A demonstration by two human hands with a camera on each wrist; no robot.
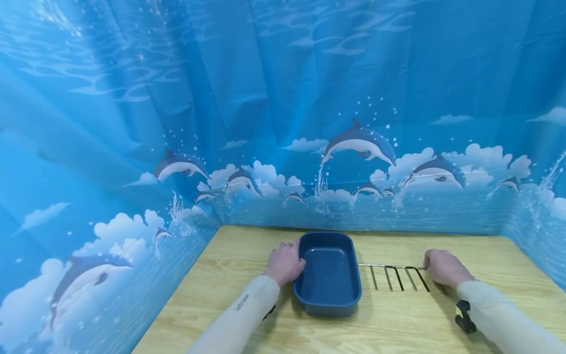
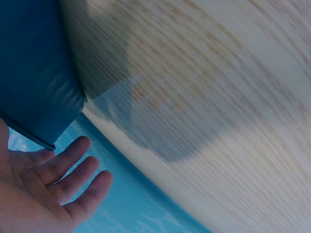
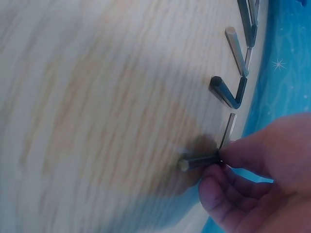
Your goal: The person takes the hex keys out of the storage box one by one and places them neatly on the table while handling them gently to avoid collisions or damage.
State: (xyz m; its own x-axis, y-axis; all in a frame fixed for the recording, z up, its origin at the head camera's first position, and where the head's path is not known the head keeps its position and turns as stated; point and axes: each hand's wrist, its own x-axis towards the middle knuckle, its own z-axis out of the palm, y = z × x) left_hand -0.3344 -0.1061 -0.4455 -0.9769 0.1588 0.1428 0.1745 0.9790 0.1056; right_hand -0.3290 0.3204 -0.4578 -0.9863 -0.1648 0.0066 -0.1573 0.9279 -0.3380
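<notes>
A deep blue rectangular tray (image 1: 327, 275) with rounded corners sits on the wooden table, its inside bare. At its left side, my left hand (image 1: 285, 263) holds the rim; in the left wrist view, several fingers (image 2: 90, 196) extend past the tray's corner, and the thumb is out of sight. To the tray's right lies a row of several L-shaped hex keys (image 1: 390, 279), their short arms pointing toward me. My right hand (image 1: 446, 268) is at the row's right end, where thumb and fingers pinch a hex key (image 3: 197, 162) near its bend.
The light wooden table (image 1: 398, 324) runs up to a blue dolphin-print curtain (image 1: 283, 206) at the back and sides. A dark strap piece (image 1: 464, 317) hangs beneath my right sleeve.
</notes>
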